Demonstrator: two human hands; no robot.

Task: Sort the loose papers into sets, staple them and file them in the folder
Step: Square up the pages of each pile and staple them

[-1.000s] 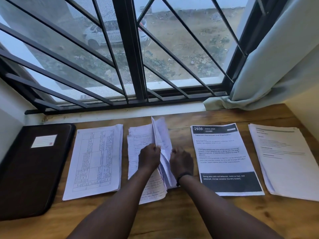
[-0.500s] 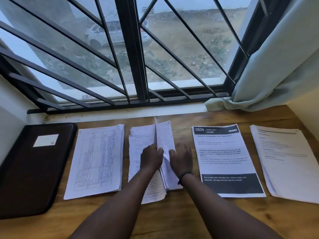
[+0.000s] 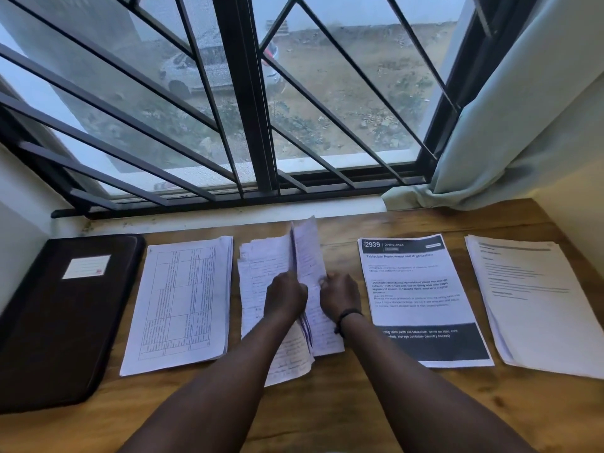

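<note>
Step in hand, by judgement: squaring the handwritten stack [image 3: 261,273] into one set before stapling. Best done by tapping edges flush on the bench [image 3: 327,413], keeping loose lower sheets from sliding out. Left hand [image 3: 285,297] curled, gripping raised sheets along left side; right hand [image 3: 340,297] curled, pinching same sheets from right. Stack lying mid-bench, directly under both hands, between table-printed pile [image 3: 183,302] and "2939" sheet [image 3: 421,299]. Closed folder [image 3: 62,318] far left, well apart. No stapler in view.
</note>
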